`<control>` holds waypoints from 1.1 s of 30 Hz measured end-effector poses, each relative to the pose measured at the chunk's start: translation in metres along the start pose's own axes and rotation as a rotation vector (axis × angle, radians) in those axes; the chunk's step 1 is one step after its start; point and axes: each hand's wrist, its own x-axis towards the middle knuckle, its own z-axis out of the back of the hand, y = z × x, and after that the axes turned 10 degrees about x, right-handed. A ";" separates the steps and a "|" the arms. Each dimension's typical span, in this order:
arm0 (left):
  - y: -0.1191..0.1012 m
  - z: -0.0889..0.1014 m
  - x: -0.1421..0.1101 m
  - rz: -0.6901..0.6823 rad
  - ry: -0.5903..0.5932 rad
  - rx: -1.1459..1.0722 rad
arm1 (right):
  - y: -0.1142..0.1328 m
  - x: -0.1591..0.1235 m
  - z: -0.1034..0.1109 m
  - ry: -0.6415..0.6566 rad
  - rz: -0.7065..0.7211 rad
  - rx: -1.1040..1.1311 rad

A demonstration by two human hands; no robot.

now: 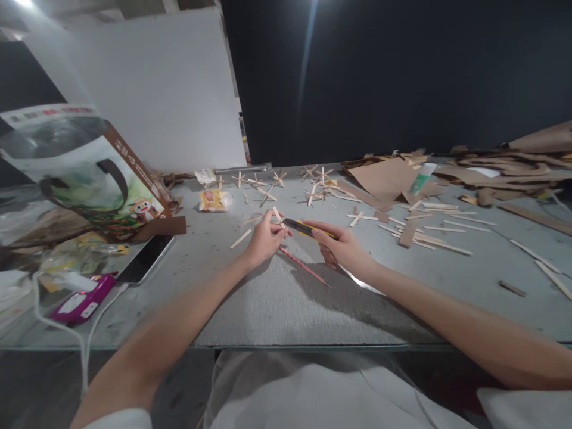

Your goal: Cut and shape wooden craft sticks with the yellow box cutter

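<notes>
My left hand (263, 238) pinches a short wooden stick (277, 214) above the middle of the table. In my right hand (342, 249) is a black and yellow utility knife (308, 229), its front end pointing left and meeting the stick, or nearly so; the blade itself is too small to make out. A red twisted pencil (306, 267) lies on the table just below my hands. Under my right wrist shows part of a shiny metal strip (360, 280), probably a ruler. One loose wooden stick (240, 239) rests to the left of my left hand.
Crossed-stick pieces (268, 193) stand along the back. Loose sticks (440, 238), cardboard (379, 182) and a glue stick (422, 177) lie right. Leftward are a wrapped snack (215, 201), a phone (146, 259), a purple power bank (84, 300) with white cables, and a large printed bag (98, 179).
</notes>
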 end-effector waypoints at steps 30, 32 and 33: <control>0.005 -0.001 0.004 -0.033 -0.011 -0.064 | 0.002 -0.002 0.002 0.121 0.458 -0.945; 0.004 -0.001 0.003 -0.016 0.026 -0.093 | 0.003 -0.004 0.000 0.132 0.459 -0.932; 0.003 -0.001 0.002 -0.009 0.041 -0.098 | 0.004 -0.005 -0.001 0.141 0.445 -0.928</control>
